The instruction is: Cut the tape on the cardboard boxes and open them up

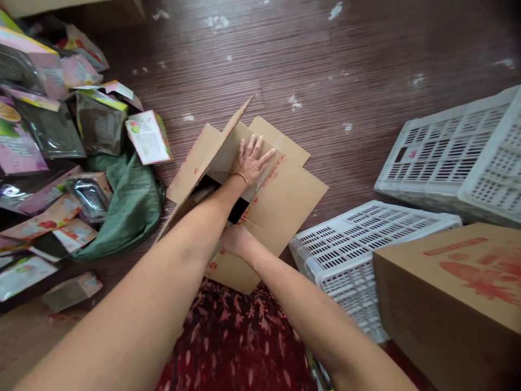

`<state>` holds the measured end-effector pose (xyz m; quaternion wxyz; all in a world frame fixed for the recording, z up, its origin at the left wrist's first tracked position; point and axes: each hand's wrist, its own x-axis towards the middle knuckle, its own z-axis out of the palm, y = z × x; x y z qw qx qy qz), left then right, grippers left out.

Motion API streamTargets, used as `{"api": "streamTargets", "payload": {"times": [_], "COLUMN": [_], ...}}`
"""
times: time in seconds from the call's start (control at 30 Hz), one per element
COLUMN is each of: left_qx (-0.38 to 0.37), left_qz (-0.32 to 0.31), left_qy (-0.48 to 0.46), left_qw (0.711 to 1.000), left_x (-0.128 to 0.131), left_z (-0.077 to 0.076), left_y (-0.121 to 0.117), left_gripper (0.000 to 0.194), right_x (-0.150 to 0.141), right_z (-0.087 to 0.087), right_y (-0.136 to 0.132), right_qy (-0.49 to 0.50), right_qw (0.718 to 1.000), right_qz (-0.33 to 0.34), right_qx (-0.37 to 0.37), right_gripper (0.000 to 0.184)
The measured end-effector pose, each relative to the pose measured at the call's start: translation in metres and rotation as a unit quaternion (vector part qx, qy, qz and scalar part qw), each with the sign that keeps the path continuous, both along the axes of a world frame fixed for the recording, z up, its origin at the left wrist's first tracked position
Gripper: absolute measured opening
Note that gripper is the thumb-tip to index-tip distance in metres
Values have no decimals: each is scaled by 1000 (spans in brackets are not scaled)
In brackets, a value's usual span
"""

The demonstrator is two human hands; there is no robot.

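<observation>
A brown cardboard box [293, 195] with red print lies in front of me, its flaps spread apart. Fingers splayed, my left hand [252, 160] presses flat on one of the flaps at the far side; a thin bracelet circles the wrist. Closer to me, my right hand [236, 240] is at the near edge of the box, by a dark gap between the flaps. Its fingers are hidden inside or behind the cardboard, so their grip does not show.
Small printed cartons [148, 138] with clear windows are heaped at the left, beside a green sack [126, 209]. White plastic crates [378, 222] stand at the right, next to a larger cardboard box [448, 271]. The floor [285, 60] has striped brown covering with pale worn spots.
</observation>
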<state>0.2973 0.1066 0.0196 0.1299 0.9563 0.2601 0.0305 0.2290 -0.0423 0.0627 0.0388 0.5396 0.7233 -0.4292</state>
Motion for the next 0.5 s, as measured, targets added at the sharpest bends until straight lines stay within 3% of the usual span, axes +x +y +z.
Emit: {"api": "streamTargets", "payload": {"times": [0.1, 0.2, 0.27, 0.37, 0.5], "left_qx": [-1, -11, -13, 6, 18], "left_qz": [-33, -30, -21, -5, 2], "left_qy": [-9, 1, 13, 15, 16], "left_qw": [999, 999, 1000, 1000, 1000], "left_x": [-2, -7, -7, -3, -3], "left_z": [-14, -9, -3, 0, -6], "left_y": [11, 9, 6, 3, 2], "left_gripper": [51, 52, 52, 52, 53], "right_x": [18, 33, 37, 36, 38], "right_z": [-7, -13, -14, -5, 20], "right_y": [6, 14, 21, 25, 8], "right_qy": [-41, -100, -94, -76, -60], "right_qw": [997, 988, 989, 992, 993], "right_qz": [-58, -113, -108, -92, -100], "right_qx": [11, -13, -33, -49, -35], "right_gripper": [35, 34, 31, 28, 27]}}
